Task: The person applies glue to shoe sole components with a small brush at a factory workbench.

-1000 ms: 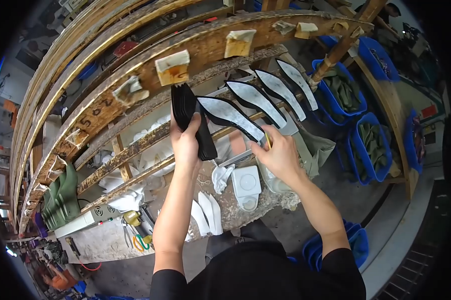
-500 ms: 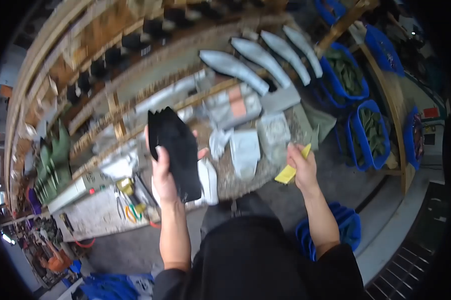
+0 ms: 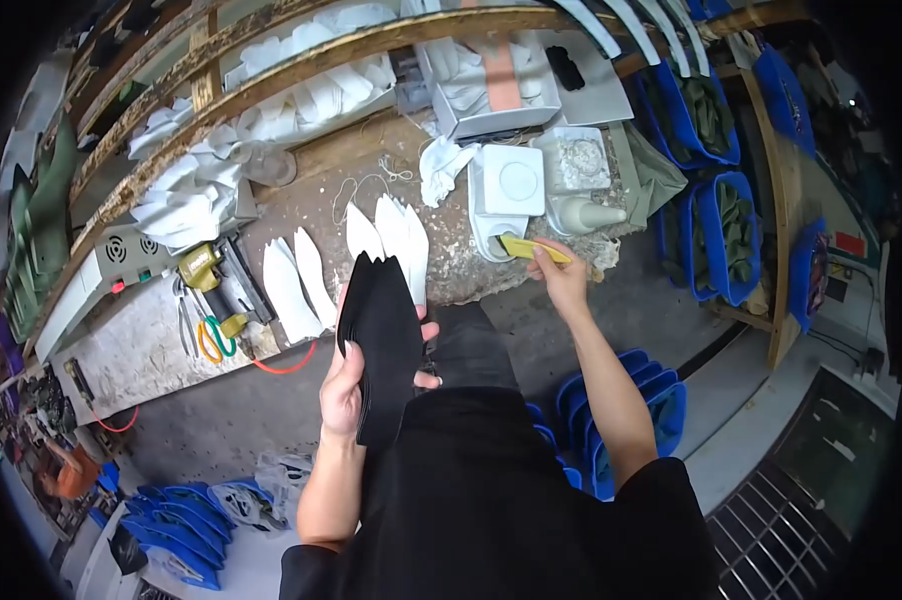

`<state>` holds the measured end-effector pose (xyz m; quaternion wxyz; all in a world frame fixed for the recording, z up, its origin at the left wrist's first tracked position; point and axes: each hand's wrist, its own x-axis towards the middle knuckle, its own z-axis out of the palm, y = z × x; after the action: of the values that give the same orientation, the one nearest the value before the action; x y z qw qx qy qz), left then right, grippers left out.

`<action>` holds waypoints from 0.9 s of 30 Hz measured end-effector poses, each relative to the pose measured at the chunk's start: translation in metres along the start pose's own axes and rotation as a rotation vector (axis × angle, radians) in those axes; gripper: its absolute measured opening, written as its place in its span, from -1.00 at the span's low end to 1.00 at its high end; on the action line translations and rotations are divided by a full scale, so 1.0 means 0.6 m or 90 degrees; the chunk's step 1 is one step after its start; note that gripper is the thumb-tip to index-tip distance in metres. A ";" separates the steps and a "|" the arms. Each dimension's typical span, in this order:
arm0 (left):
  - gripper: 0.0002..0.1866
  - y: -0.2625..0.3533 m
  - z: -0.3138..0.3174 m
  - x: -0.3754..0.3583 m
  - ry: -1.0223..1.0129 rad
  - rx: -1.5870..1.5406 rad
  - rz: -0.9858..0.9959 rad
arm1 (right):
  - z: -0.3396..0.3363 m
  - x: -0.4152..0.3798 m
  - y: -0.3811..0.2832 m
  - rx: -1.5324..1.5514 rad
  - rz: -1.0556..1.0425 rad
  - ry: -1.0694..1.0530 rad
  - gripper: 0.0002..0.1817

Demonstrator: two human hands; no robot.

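Observation:
My left hand [image 3: 346, 395] is wrapped round a stack of black shoe-upper-like pieces [image 3: 386, 340], their pointed, notched ends upward and the layers showing along the left edge. Between the fingers of my right hand [image 3: 561, 282] is a yellow flat scraper [image 3: 533, 248]. Its dark tip reaches into the low front cup of a white plastic container [image 3: 511, 185] on the bench. White cut pieces [image 3: 396, 235] lie just beyond the black stack, with more white pieces [image 3: 296, 285] to their left.
A white bottle [image 3: 586, 215] lies beside the container. To the left on the worktable [image 3: 161, 370] are a yellow-green air tool [image 3: 203, 275] and scissors [image 3: 211, 340]. Blue baskets [image 3: 726, 240] with green pieces stand at right. A wooden rail [image 3: 301, 55] crosses above the bench.
My right hand has moved up and left, bringing the yellow scraper to the container. My left hand with the black stack is lower in view, and the view has shifted.

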<state>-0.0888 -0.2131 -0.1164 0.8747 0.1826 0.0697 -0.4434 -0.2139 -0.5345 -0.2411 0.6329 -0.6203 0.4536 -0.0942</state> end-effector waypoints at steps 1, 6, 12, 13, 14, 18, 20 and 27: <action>-0.31 -0.003 0.000 -0.010 0.020 -0.004 0.003 | 0.004 0.008 0.008 -0.018 0.005 -0.015 -0.73; -0.31 -0.007 -0.026 -0.053 0.056 -0.036 -0.003 | 0.017 0.019 0.018 -0.052 0.004 -0.053 -0.73; -0.10 -0.012 -0.084 -0.089 0.059 -0.086 -0.051 | -0.006 0.000 -0.021 -0.019 0.085 -0.096 -0.74; -0.03 -0.012 -0.088 -0.092 0.056 -0.092 -0.061 | -0.014 -0.006 -0.039 -0.007 0.108 -0.106 -0.74; -0.03 -0.014 -0.088 -0.094 0.054 -0.096 -0.066 | -0.024 -0.038 -0.078 0.069 0.085 -0.116 -0.73; 0.15 -0.037 -0.064 -0.067 0.078 0.089 -0.141 | -0.030 -0.207 -0.271 0.141 -0.115 -0.111 -0.71; 0.14 -0.042 -0.021 -0.035 0.042 0.058 -0.110 | 0.000 -0.267 -0.313 0.090 -0.237 -0.061 -0.72; 0.05 0.015 0.093 -0.003 -0.082 0.154 -0.070 | 0.082 -0.317 -0.371 -0.227 -0.647 -0.139 -0.69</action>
<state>-0.0852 -0.2283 -0.0621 0.8234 0.2541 -0.0306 -0.5065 -0.1897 -0.4178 0.0309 0.4364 -0.8650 0.0372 -0.2450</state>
